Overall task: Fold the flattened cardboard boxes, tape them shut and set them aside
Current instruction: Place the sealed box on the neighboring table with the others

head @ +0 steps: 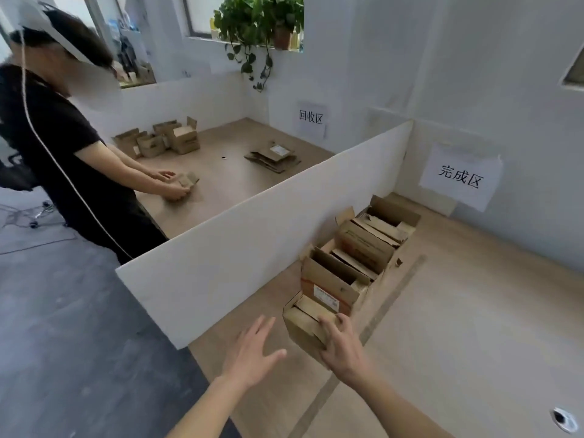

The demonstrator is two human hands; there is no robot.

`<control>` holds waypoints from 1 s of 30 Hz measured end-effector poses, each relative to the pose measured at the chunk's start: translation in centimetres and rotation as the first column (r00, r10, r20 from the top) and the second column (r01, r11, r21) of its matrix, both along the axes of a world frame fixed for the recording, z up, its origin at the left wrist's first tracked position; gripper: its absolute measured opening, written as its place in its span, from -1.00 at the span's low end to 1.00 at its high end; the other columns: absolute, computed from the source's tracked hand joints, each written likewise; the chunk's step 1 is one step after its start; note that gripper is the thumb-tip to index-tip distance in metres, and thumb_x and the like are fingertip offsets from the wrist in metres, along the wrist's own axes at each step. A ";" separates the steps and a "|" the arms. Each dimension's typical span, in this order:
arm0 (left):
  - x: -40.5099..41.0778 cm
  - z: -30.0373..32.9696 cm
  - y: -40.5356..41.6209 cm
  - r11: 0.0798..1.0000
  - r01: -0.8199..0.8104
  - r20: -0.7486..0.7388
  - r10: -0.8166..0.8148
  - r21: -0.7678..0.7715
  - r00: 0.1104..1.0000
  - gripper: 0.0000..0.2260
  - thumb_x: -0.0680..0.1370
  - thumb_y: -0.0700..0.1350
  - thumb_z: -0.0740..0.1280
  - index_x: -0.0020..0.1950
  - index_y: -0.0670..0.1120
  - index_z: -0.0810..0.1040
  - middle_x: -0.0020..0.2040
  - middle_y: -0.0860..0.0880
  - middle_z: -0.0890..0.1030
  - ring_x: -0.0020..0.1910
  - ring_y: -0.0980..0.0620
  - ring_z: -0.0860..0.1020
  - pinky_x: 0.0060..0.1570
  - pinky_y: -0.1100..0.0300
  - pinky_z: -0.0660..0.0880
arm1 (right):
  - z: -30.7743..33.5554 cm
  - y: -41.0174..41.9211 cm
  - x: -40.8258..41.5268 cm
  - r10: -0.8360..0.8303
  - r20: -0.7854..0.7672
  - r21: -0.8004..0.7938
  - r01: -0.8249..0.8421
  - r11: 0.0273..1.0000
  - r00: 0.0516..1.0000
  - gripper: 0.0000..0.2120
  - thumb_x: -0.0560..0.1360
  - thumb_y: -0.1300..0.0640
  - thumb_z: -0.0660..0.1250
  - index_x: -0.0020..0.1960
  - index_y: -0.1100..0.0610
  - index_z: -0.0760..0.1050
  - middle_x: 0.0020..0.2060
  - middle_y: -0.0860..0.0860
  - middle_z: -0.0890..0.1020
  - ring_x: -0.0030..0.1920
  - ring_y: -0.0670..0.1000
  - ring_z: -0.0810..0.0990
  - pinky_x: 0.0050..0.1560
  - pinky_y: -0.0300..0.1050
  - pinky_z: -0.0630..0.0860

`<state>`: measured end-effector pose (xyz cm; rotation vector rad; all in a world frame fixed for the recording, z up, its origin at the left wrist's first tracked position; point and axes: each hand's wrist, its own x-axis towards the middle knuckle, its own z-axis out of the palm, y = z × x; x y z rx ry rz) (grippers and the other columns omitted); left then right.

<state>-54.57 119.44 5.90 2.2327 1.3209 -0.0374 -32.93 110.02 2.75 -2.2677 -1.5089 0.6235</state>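
Note:
A small folded cardboard box (300, 325) sits at the near end of a row of cardboard boxes (363, 248) along the white divider. My right hand (343, 344) grips this nearest box at its right front corner, fingers curled over its top edge. My left hand (252, 349) hovers just left of the box with fingers spread, touching nothing. The boxes in the row stand with flaps up; I cannot make out tape on them.
A white divider panel (252, 235) separates my wooden table (458, 327) from the neighbouring one, where another person (63, 147) handles a small box (186, 181). Flattened cardboard (273, 158) and stacked boxes (164, 139) lie there. Paper signs hang on the wall.

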 end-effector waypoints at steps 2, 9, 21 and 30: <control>1.3 -1.3 1.5 0.999 0.028 0.008 -0.027 -0.021 1.000 -0.26 0.52 0.41 0.20 0.61 0.28 -0.02 0.64 0.17 -0.06 0.62 0.00 0.02 0.54 -0.08 0.08 | -1.2 1.4 0.8 -0.006 -0.003 -0.020 0.006 1.000 1.000 -0.39 0.50 0.05 0.36 0.45 -0.20 0.17 0.48 0.04 0.12 0.43 0.19 0.31 0.36 0.10 0.46; 5.8 -6.2 7.3 0.989 0.139 0.005 -0.139 -0.041 0.990 -0.31 0.57 0.36 0.19 0.62 0.27 -0.03 0.63 0.19 -0.19 0.62 0.06 -0.10 0.55 0.02 -0.01 | -5.8 6.3 2.8 -0.047 0.005 -0.078 0.048 0.996 0.999 -0.34 0.52 0.18 0.39 0.45 -0.21 0.17 0.56 0.03 0.09 0.52 0.15 0.24 0.38 0.06 0.46; 10.3 -8.9 12.3 0.959 0.251 -0.070 -0.262 -0.135 0.962 -0.26 0.59 0.30 0.22 0.65 0.10 -0.03 0.63 0.11 -0.24 0.62 0.02 -0.17 0.57 0.00 -0.12 | -7.7 9.5 3.9 -0.129 0.191 -0.086 0.147 0.985 0.973 -0.26 0.50 0.05 0.48 0.55 -0.12 0.17 0.57 -0.01 0.19 0.55 0.08 0.20 0.45 -0.05 0.40; 10.1 -4.0 11.5 0.945 0.323 -0.081 -0.326 -0.046 0.942 -0.30 0.59 0.31 0.20 0.64 0.13 0.02 0.65 0.08 -0.17 0.63 0.02 -0.11 0.57 0.01 -0.11 | -3.2 6.4 3.7 -0.128 0.236 -0.029 0.139 0.990 0.963 -0.31 0.55 -0.13 0.36 0.59 -0.18 0.11 0.60 -0.10 0.16 0.58 0.00 0.18 0.51 -0.03 0.31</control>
